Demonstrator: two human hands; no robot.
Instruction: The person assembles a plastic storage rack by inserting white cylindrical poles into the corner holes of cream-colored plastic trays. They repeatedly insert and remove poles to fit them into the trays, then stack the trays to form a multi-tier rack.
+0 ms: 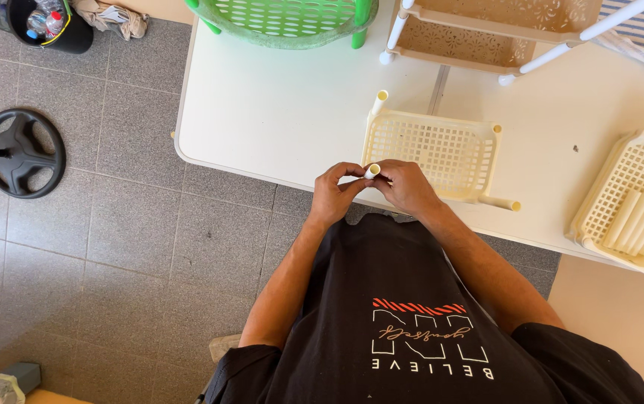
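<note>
A cream plastic lattice tray point(432, 152) lies on the white table point(277, 112) near its front edge. A short cream tube stands in its far left corner and another sticks out sideways at its near right corner point(503, 202). My left hand point(334, 194) and my right hand point(406, 185) meet at the tray's near left corner. Both pinch one upright cream tube point(372, 170) there; its open top shows between my fingertips. Whether the tube sits in the corner socket is hidden by my fingers.
A second cream basket point(640, 198) holding several loose tubes lies at the right edge. A green lattice shelf point(284, 22) and a beige shelf unit point(486, 34) stand at the table's far side. A black round stand base point(21, 152) and a bin are on the tiled floor to the left.
</note>
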